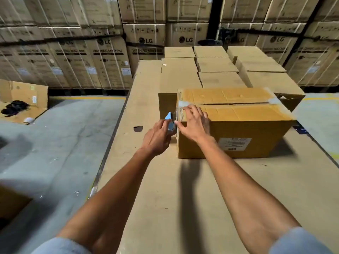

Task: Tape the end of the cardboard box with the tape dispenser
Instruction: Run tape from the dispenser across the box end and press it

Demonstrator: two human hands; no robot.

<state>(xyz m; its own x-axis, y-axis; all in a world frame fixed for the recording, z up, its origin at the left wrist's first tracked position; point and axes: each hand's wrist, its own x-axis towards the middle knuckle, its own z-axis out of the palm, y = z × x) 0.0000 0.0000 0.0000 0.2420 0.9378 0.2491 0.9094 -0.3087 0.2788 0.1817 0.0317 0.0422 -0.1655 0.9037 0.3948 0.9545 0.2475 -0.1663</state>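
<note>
A closed brown cardboard box [238,125] with a white label on its near side stands on a cardboard-covered surface [165,180]. Clear tape runs along its top seam and folds over the left end. My left hand [157,138] grips a tape dispenser [169,119] with a blue blade part, held against the box's left end. My right hand [194,123] lies flat on the box's top left corner, fingers spread over the tape there. Most of the dispenser is hidden by my left hand.
Several smaller closed boxes [214,65] sit behind the taped box. Tall stacks of washing machine cartons [91,52] line the back wall. An open carton [22,99] and a tape roll [28,120] lie on the concrete floor at left.
</note>
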